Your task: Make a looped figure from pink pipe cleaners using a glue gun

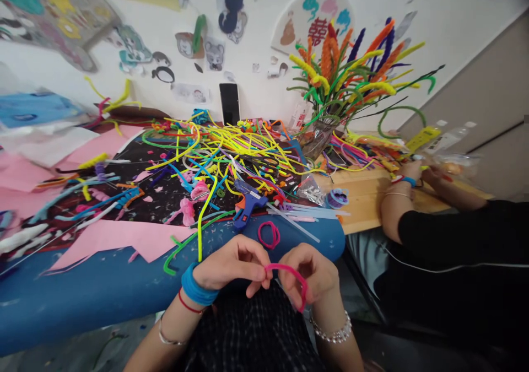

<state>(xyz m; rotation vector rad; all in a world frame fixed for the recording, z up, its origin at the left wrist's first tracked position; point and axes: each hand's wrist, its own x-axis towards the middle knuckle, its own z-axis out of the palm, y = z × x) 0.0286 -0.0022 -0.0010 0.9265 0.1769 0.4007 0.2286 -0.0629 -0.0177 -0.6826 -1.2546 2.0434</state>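
Observation:
Both my hands hold one pink pipe cleaner (294, 275) just in front of the table's near edge. My left hand (231, 267) pinches its left end between thumb and fingers. My right hand (309, 275) is closed on the other part, with the pipe cleaner curving in a loop over its fingers. A second pink pipe cleaner ring (269, 234) lies on the blue table cover (103, 284) just beyond my hands. A blue glue gun (248, 202) rests a little further back.
A heap of coloured pipe cleaners (231, 146) covers the table's middle. Pink paper sheets (119, 240) lie left. A vase of pipe-cleaner flowers (343, 80) stands at the back right. Another person's hands (413, 173) work at the wooden table (363, 201) on the right.

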